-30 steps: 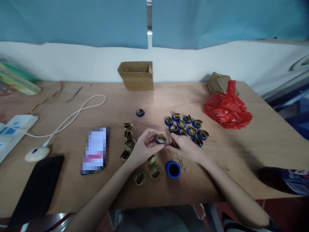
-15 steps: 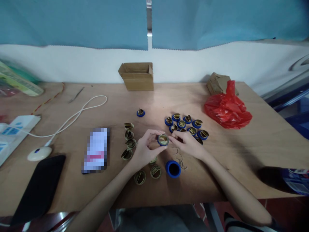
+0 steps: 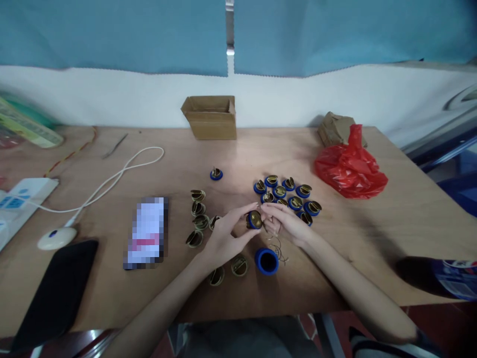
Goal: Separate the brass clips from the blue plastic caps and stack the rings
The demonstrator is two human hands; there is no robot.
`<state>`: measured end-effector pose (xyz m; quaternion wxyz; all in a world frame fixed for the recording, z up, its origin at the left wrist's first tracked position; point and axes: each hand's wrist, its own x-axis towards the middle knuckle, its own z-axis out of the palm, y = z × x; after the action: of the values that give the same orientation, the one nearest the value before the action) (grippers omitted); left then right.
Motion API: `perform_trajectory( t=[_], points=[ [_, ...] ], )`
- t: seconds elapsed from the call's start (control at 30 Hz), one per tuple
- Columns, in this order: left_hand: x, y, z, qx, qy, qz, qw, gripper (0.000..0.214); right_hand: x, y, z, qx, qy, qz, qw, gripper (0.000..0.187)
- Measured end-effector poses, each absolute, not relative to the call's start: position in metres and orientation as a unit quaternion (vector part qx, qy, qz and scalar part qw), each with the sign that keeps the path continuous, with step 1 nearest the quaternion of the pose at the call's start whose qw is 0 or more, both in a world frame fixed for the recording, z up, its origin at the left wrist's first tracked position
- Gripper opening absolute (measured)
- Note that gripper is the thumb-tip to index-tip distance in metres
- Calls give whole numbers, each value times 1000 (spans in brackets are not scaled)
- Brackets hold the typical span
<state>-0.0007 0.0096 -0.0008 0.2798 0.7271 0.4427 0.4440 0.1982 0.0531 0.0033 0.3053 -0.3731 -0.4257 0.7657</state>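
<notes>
Between the thumb and fingers of my left hand (image 3: 227,233) is a round brass-coloured metal part with a blue ring (image 3: 255,220), held above the table and tilted. My right hand (image 3: 288,223) has its fingers curled against the part's right edge; its exact grip is partly hidden. Below stands a stack of blue rings (image 3: 267,261), with thin curved wires (image 3: 278,250) beside it. Several similar parts with blue rings (image 3: 295,203) lie beyond my right hand. Several parts without blue rings (image 3: 195,238) lie around my left hand, some behind it.
One blue-ringed part (image 3: 216,173) sits apart farther back. A cardboard box (image 3: 214,124) and a red plastic bag (image 3: 350,171) stand behind. To the left are a phone (image 3: 146,233), a black flat object (image 3: 55,293), a white cable (image 3: 119,174) and a power strip (image 3: 26,204). A dark bottle (image 3: 436,278) lies right.
The held part has turned and tilted, now showing a domed brass face instead of its open ring. My right hand has shifted slightly left and down, with its fingers curled closer against the part.
</notes>
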Motion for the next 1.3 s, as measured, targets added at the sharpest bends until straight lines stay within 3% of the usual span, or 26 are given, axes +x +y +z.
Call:
perform_trajectory(
  t=[0.33,0.8,1.3],
  points=[
    [1,8,-2,711,452,453,291,52,193,49,2,-369,-414,767,322,34],
    [1,7,0,705,454,455,299,48,188,47,8,-384,-577,637,337,36],
    [1,6,-2,713,448,462,280,49,186,45,7,-364,-585,638,343,45]
  ],
)
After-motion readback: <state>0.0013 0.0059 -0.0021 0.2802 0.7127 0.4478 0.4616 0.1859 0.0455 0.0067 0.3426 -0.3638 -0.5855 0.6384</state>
